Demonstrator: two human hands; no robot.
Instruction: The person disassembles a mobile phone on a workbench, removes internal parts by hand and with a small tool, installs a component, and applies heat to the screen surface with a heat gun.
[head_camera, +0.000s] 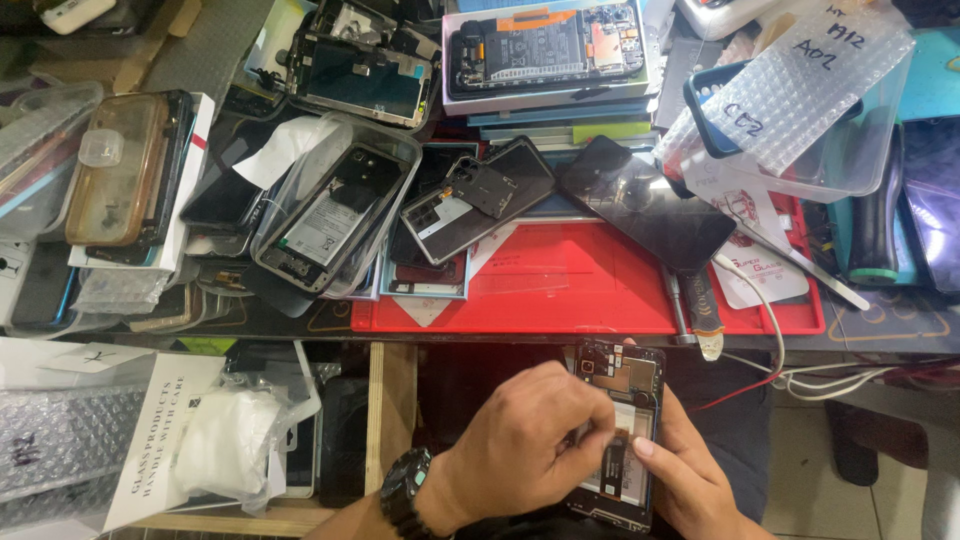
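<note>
I hold an opened phone (622, 376) with its back cover off, low in front of the table's edge; its black frame, circuit boards and battery show. My left hand (520, 440), with a black watch (405, 490) on the wrist, lies over the phone's left side, fingertips pinched together on its inner middle. What they pinch is hidden. My right hand (690, 478) grips the phone from the right and underneath, thumb resting on the battery area.
A red work mat (600, 290) lies on the table with a black phone screen (650, 205), a screwdriver (692, 305) and tweezers (805, 265). Several dismantled phones crowd a clear tray (335, 205). A white cable (778, 345) hangs off the edge. Bubble-wrapped packets (70, 435) sit lower left.
</note>
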